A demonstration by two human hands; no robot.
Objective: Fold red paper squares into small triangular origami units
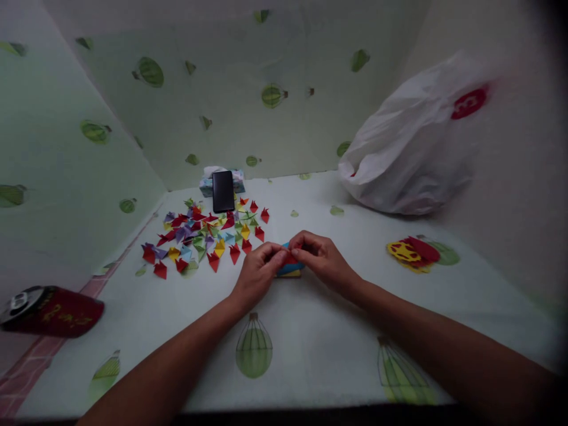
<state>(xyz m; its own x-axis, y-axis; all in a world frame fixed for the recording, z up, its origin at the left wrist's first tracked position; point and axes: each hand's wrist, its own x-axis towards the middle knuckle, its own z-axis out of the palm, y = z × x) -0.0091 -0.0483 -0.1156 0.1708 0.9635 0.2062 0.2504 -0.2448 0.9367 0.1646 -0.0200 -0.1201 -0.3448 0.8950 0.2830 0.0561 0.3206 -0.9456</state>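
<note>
Both hands meet at the middle of the table. My left hand (261, 266) pinches one side of a small red piece of paper (290, 258), and my right hand (323, 257) pinches its other side. Most of that paper is covered by the fingers, so its folded shape is hard to make out. Directly beneath lies a small stack of coloured paper (290, 273), with blue and yellow showing. To the left of my hands spreads a group of folded paper pieces (199, 228) in red, yellow, green, purple and blue.
Behind the folded pieces, a dark phone (222, 191) leans on a tissue box (238, 179). A red can (57, 312) stands at the left edge. At the back right sits a white plastic bag (408, 148); yellow and red cut-outs (406, 252) lie before it.
</note>
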